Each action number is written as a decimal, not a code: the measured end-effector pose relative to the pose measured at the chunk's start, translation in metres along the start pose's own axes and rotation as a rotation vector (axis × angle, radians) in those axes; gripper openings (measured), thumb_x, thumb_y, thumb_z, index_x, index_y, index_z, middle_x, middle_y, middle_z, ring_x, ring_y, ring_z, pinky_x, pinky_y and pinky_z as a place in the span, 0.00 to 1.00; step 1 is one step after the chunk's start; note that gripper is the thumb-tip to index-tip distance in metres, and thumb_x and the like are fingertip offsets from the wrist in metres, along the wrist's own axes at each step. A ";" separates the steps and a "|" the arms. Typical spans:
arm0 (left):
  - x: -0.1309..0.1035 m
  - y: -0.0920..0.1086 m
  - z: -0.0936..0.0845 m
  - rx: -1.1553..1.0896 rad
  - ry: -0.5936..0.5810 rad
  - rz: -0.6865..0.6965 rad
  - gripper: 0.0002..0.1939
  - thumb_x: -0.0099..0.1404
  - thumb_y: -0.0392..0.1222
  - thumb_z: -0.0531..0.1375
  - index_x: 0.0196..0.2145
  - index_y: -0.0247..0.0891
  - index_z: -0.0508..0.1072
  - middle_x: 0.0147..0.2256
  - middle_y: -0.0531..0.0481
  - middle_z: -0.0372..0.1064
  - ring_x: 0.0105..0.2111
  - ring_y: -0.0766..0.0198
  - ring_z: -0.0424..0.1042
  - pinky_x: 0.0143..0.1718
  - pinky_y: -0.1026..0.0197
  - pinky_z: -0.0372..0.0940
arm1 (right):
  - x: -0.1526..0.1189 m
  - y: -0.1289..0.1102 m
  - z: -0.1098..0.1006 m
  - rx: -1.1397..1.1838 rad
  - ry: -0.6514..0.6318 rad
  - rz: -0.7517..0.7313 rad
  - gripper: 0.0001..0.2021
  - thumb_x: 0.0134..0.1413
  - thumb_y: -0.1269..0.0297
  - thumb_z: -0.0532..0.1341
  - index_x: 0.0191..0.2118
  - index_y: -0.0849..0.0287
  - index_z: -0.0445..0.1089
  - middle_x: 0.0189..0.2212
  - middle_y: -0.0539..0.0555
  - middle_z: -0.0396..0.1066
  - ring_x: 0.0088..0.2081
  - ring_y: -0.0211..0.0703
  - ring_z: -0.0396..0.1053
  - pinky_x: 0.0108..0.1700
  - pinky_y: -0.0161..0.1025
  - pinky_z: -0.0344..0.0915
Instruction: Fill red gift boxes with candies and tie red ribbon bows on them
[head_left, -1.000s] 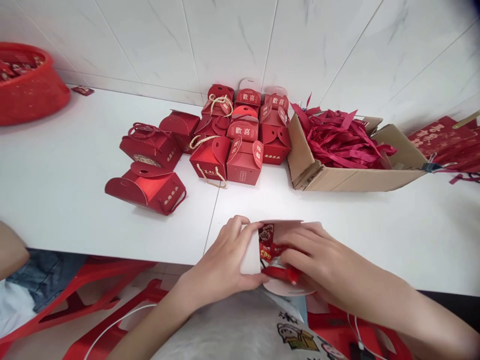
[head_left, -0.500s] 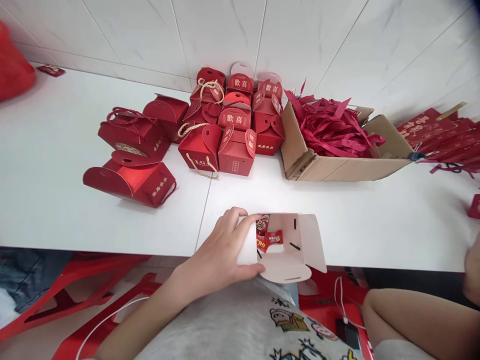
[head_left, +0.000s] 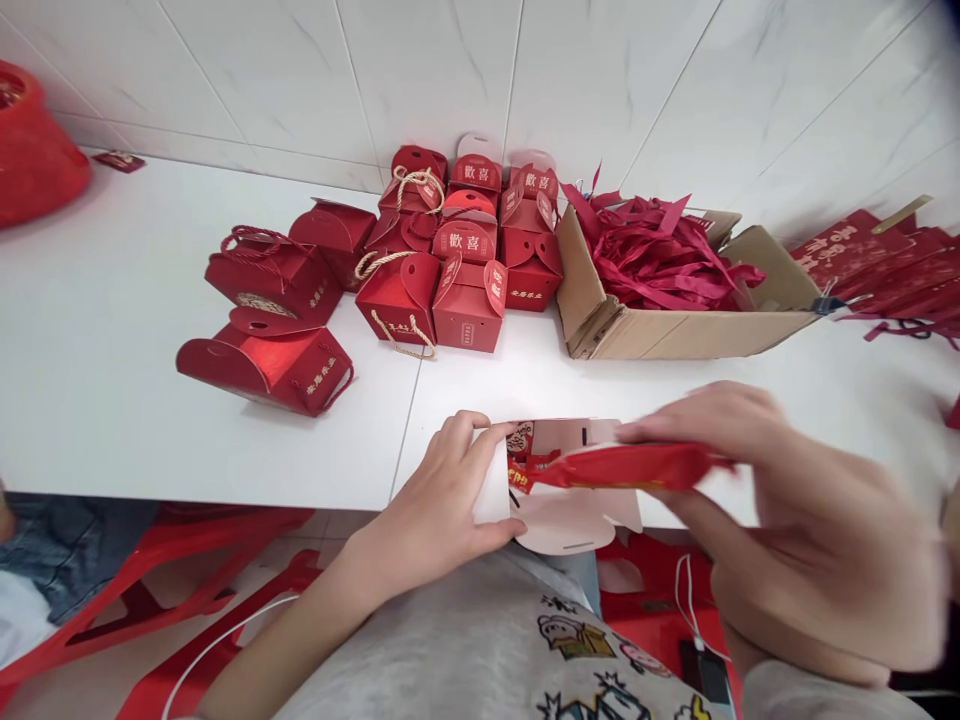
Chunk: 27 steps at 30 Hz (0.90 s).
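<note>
An open box [head_left: 577,525] with a white inside lies at the table's front edge, its opening facing up. Small red wrapped sweets [head_left: 519,476] are at its left end. My left hand [head_left: 450,490] grips the box's left flap between thumb and fingers. From the right comes my right hand [head_left: 787,520], blurred, pinching a long red packet [head_left: 630,466] whose left end hangs over the box's opening.
Several red gift boxes [head_left: 469,310] stand grouped at the back middle, others further left. Right of them, a cardboard box [head_left: 697,335] holds dark pink ribbons [head_left: 652,250]. Red bags [head_left: 877,260] are at the far right, a red container [head_left: 37,150] at the far left.
My right hand has come into view from the right with the red packet, now above the open box. My left hand keeps its hold. The view has shifted slightly.
</note>
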<state>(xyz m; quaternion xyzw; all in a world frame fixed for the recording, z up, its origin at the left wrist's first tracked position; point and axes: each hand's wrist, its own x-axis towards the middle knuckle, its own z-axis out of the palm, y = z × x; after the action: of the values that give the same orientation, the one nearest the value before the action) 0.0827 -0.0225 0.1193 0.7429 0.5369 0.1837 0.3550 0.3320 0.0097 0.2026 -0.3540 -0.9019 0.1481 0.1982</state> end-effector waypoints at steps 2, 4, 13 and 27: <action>0.000 0.000 0.000 0.009 0.013 0.005 0.36 0.56 0.46 0.63 0.59 0.46 0.51 0.50 0.45 0.51 0.52 0.53 0.58 0.53 0.49 0.61 | 0.013 -0.004 0.007 0.022 -0.034 -0.011 0.19 0.59 0.73 0.55 0.55 0.51 0.60 0.44 0.54 0.72 0.43 0.47 0.69 0.49 0.48 0.61; -0.001 -0.001 0.000 0.020 0.020 0.004 0.36 0.56 0.46 0.64 0.59 0.46 0.51 0.50 0.45 0.51 0.52 0.53 0.58 0.53 0.48 0.61 | 0.022 -0.003 0.015 0.003 -0.141 -0.059 0.18 0.60 0.73 0.54 0.54 0.53 0.62 0.46 0.54 0.72 0.43 0.45 0.68 0.51 0.48 0.60; -0.002 -0.004 0.000 0.051 0.062 -0.033 0.37 0.56 0.46 0.64 0.60 0.49 0.51 0.51 0.47 0.52 0.53 0.53 0.58 0.54 0.49 0.61 | 0.028 0.011 0.037 -0.117 -0.154 -0.125 0.22 0.59 0.71 0.56 0.59 0.60 0.59 0.52 0.59 0.67 0.51 0.49 0.64 0.53 0.48 0.61; 0.019 -0.021 -0.037 0.058 0.039 -0.037 0.35 0.49 0.62 0.64 0.52 0.48 0.66 0.53 0.45 0.52 0.55 0.47 0.57 0.53 0.47 0.62 | 0.026 0.041 0.072 0.463 0.099 0.249 0.05 0.56 0.63 0.60 0.36 0.54 0.74 0.45 0.55 0.64 0.33 0.37 0.66 0.28 0.34 0.65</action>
<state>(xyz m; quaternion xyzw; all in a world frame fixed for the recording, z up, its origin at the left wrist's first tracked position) 0.0510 0.0114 0.1271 0.7390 0.5626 0.1759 0.3261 0.3048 0.0472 0.1293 -0.4145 -0.7826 0.3561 0.2982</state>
